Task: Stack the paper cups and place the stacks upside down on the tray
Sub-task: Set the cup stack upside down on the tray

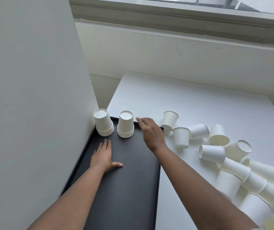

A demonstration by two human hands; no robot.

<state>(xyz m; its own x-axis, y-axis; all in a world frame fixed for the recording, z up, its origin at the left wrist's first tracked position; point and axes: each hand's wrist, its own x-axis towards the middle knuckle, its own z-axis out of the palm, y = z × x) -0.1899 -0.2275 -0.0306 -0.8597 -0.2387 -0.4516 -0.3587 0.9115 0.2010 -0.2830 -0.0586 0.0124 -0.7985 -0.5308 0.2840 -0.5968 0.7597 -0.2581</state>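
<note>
Two upside-down stacks of white paper cups stand at the far end of the black tray [129, 188]: one stack [103, 122] in the far left corner, the other stack [125, 124] just right of it. My left hand [103, 156] lies flat and open on the tray floor, in front of the stacks. My right hand [151, 132] is over the tray's far right corner, just right of the second stack, fingers loosely spread and holding nothing. Loose white paper cups [181, 136] lie scattered on the white table to the right.
A pale wall panel [33, 97] stands tight against the tray's left side. The white table [191, 100] runs back to a wall under a window sill. The loose cups form a heap [242, 176] toward the near right; some lie on their sides, some upside down.
</note>
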